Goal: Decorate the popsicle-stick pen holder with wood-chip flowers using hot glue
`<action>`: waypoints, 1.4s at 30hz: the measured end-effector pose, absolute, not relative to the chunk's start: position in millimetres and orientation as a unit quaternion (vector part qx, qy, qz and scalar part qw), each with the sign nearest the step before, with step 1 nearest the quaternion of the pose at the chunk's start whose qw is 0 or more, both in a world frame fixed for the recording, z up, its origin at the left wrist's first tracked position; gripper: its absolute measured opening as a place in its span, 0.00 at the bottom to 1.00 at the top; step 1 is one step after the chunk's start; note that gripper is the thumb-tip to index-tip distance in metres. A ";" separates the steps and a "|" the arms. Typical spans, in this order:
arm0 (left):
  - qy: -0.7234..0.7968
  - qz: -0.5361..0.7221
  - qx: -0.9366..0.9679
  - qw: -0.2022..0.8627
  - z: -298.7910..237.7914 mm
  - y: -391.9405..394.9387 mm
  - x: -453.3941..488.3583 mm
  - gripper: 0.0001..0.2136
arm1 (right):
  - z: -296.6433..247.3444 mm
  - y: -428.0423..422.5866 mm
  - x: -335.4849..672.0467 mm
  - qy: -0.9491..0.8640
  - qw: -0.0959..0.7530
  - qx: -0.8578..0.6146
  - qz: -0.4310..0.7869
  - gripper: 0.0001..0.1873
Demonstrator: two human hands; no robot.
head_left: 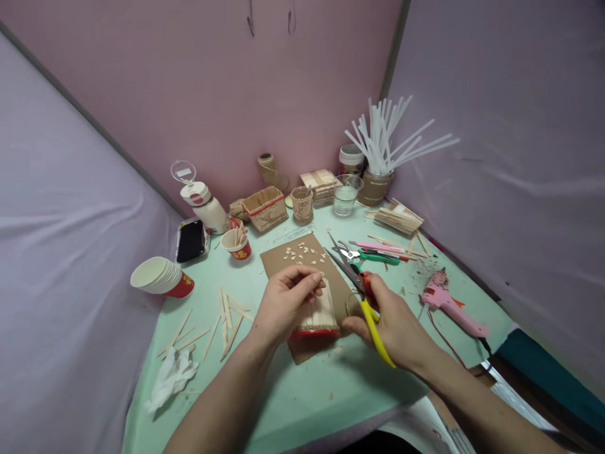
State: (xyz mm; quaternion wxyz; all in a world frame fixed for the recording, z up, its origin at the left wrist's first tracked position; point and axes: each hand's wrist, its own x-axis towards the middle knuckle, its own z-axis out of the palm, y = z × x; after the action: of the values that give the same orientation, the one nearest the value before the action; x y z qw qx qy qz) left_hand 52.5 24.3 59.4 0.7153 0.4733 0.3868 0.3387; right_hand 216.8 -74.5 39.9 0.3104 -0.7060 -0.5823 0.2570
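Observation:
My right hand is wrapped round a pair of scissors with yellow and red handles. Their dark blades are spread and point away to the upper left. My left hand is closed in a pinch; whatever its fingertips hold is too small or hidden to make out. Below the left hand, a piece made of pale wooden sticks with a red front edge rests on a brown cardboard sheet. Small pale chips lie scattered on the cardboard beyond my hands.
A pink glue gun lies at right, near pliers with green handles. Loose wooden sticks, crumpled tissue and stacked paper cups are at left. A stick-filled cup, a box and a water cup stand farther back.

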 end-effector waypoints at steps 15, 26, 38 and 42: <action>0.314 0.408 0.365 0.776 52.3 19.1 58.3 0.06 | 44.3 -73.0 202.9 -0.587 0.191 -0.761 0.200 0.22; 0.316 0.398 0.359 0.783 50.1 17.9 60.2 0.06 | 46.8 -72.4 199.7 -0.587 0.183 -0.763 0.200 0.20; 0.320 0.400 0.339 0.789 52.5 15.7 61.9 0.06 | 47.1 -70.6 200.1 -0.589 0.171 -0.766 0.193 0.21; 0.319 0.398 0.339 0.790 52.2 15.4 62.3 0.06 | 47.2 -72.1 199.3 -0.587 0.162 -0.769 0.192 0.20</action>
State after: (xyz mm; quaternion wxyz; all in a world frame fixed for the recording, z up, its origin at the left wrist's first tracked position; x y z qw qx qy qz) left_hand 62.3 15.4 52.2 0.7904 0.3386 0.3193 0.3984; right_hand 199.3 -72.1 47.2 0.1622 -0.7693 -0.5874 0.1920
